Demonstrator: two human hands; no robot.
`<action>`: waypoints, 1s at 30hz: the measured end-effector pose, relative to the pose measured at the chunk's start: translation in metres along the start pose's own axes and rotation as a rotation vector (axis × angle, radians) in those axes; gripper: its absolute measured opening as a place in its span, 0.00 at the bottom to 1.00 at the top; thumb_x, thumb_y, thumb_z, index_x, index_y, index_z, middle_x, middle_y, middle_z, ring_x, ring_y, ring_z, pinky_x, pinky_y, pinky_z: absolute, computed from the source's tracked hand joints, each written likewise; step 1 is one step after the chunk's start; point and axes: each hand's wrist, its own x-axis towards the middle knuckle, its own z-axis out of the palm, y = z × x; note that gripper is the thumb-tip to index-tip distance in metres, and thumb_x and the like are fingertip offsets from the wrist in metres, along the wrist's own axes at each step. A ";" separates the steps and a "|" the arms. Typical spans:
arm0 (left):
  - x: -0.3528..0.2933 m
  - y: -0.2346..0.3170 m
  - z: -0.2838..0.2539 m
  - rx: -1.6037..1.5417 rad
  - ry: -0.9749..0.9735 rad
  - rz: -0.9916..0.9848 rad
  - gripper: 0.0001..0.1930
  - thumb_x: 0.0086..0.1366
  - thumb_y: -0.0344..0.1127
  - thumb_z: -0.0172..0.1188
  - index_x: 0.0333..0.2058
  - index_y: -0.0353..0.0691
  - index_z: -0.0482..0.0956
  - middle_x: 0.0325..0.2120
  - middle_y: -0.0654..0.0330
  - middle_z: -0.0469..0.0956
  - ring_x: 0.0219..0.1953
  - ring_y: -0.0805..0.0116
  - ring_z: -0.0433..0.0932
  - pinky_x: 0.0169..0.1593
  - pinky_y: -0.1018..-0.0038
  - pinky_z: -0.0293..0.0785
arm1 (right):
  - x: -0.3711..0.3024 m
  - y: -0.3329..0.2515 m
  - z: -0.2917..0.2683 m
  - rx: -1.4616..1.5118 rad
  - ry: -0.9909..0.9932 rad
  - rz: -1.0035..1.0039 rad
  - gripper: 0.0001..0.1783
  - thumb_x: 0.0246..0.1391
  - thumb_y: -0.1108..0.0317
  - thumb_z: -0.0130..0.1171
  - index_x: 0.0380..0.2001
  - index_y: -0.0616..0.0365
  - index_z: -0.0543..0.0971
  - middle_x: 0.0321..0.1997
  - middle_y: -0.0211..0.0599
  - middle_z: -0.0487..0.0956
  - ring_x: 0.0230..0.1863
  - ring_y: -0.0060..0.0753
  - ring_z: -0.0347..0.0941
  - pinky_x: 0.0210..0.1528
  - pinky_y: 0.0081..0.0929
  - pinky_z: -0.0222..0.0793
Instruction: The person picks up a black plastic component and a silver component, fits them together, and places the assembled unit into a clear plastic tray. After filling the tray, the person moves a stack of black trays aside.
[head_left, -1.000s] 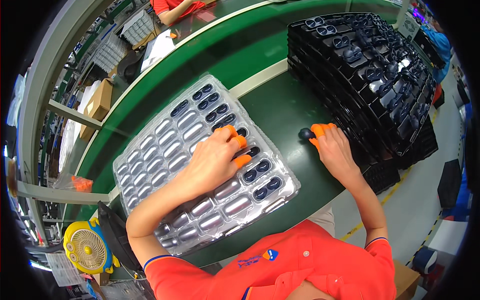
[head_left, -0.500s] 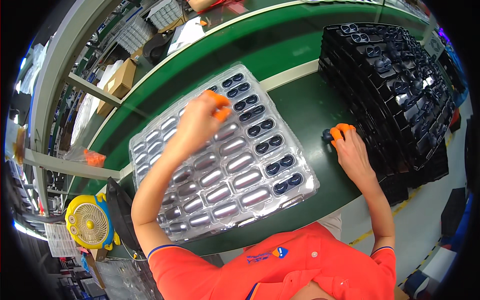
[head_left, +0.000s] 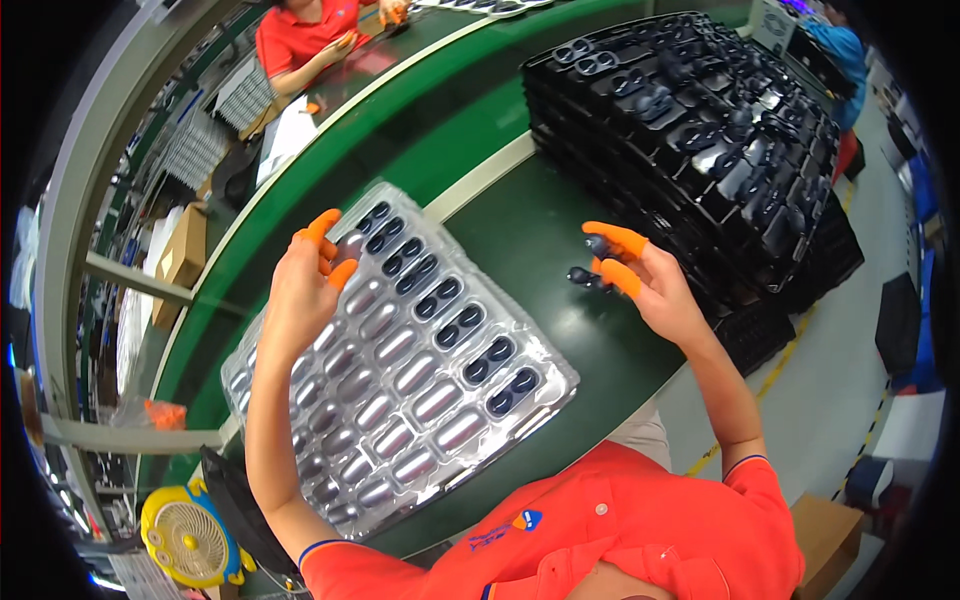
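Observation:
My right hand (head_left: 640, 275), with orange finger covers on its fingertips, pinches small dark-blue rounded pieces (head_left: 597, 246) above the green bench. Whether they are joined cannot be made out. My left hand (head_left: 315, 270), also in orange finger covers, hovers over the far left part of a clear plastic tray (head_left: 465, 430), with thumb and forefinger apart and nothing between them. Dark-blue twin-lobed pieces (head_left: 437, 297) fill the pockets along the tray's right-hand row. The other visible oval pockets hold no dark pieces. My left hand and forearm hide some pockets.
A tall stack of black trays (head_left: 690, 130) bearing dark pieces stands at the right. Behind the bench (head_left: 520, 215) runs a green barrier (head_left: 400, 130). At the lower left are a yellow fan (head_left: 190, 535) and a metal frame (head_left: 130, 430). Another person (head_left: 310, 40) works beyond the barrier.
The view has swung, bringing in the person beyond the barrier. My right hand has lifted the dark pieces off the bench. My left hand has moved left from the filled row.

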 end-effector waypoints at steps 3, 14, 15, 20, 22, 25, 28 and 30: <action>-0.001 0.037 0.005 -0.412 -0.051 0.104 0.18 0.51 0.25 0.63 0.42 0.35 0.72 0.31 0.57 0.74 0.33 0.67 0.75 0.39 0.74 0.72 | -0.002 -0.010 -0.002 0.379 -0.063 0.127 0.20 0.60 0.67 0.47 0.54 0.60 0.66 0.35 0.37 0.76 0.30 0.19 0.68 0.31 0.15 0.61; 0.000 0.105 0.069 -1.067 -0.803 0.053 0.20 0.55 0.21 0.60 0.48 0.34 0.69 0.40 0.56 0.74 0.38 0.69 0.77 0.40 0.75 0.75 | -0.008 -0.016 -0.002 0.882 -0.059 0.212 0.23 0.61 0.68 0.45 0.59 0.58 0.60 0.39 0.41 0.75 0.31 0.23 0.70 0.32 0.17 0.64; 0.000 0.104 0.072 -1.066 -0.809 0.054 0.20 0.55 0.21 0.60 0.48 0.34 0.69 0.40 0.56 0.74 0.38 0.69 0.77 0.40 0.75 0.75 | -0.009 -0.015 -0.004 0.852 -0.068 0.193 0.23 0.60 0.68 0.46 0.59 0.58 0.60 0.39 0.41 0.75 0.31 0.23 0.71 0.32 0.17 0.65; -0.001 0.097 0.087 -1.207 -0.784 0.038 0.21 0.56 0.21 0.59 0.49 0.32 0.68 0.40 0.54 0.74 0.38 0.66 0.78 0.39 0.75 0.76 | -0.010 -0.012 -0.010 0.606 -0.054 0.152 0.20 0.59 0.71 0.47 0.54 0.61 0.65 0.41 0.40 0.74 0.31 0.24 0.72 0.30 0.18 0.66; -0.002 0.096 0.091 -1.258 -0.721 0.069 0.21 0.56 0.21 0.58 0.50 0.31 0.68 0.40 0.53 0.75 0.37 0.65 0.78 0.39 0.74 0.76 | -0.010 -0.015 -0.007 0.515 -0.046 0.150 0.18 0.58 0.72 0.48 0.52 0.62 0.68 0.42 0.40 0.74 0.31 0.24 0.72 0.30 0.18 0.66; -0.007 0.098 0.092 -1.277 -0.661 0.071 0.20 0.58 0.21 0.55 0.50 0.30 0.66 0.41 0.53 0.74 0.38 0.66 0.77 0.42 0.74 0.76 | -0.017 -0.022 0.005 0.140 0.165 0.003 0.12 0.53 0.77 0.54 0.42 0.64 0.75 0.38 0.38 0.75 0.31 0.24 0.72 0.30 0.17 0.66; -0.010 0.097 0.095 -1.285 -0.633 0.084 0.19 0.60 0.20 0.54 0.51 0.30 0.65 0.41 0.53 0.73 0.39 0.65 0.77 0.44 0.73 0.75 | -0.019 -0.016 0.017 -0.050 0.313 -0.191 0.11 0.47 0.79 0.58 0.37 0.64 0.78 0.35 0.37 0.75 0.31 0.24 0.72 0.30 0.17 0.66; -0.013 0.096 0.097 -1.284 -0.638 0.120 0.20 0.60 0.20 0.53 0.51 0.30 0.65 0.42 0.53 0.73 0.41 0.64 0.77 0.45 0.72 0.75 | -0.021 -0.016 0.023 -0.147 0.387 -0.290 0.10 0.45 0.80 0.60 0.34 0.65 0.79 0.33 0.37 0.75 0.30 0.25 0.71 0.30 0.17 0.66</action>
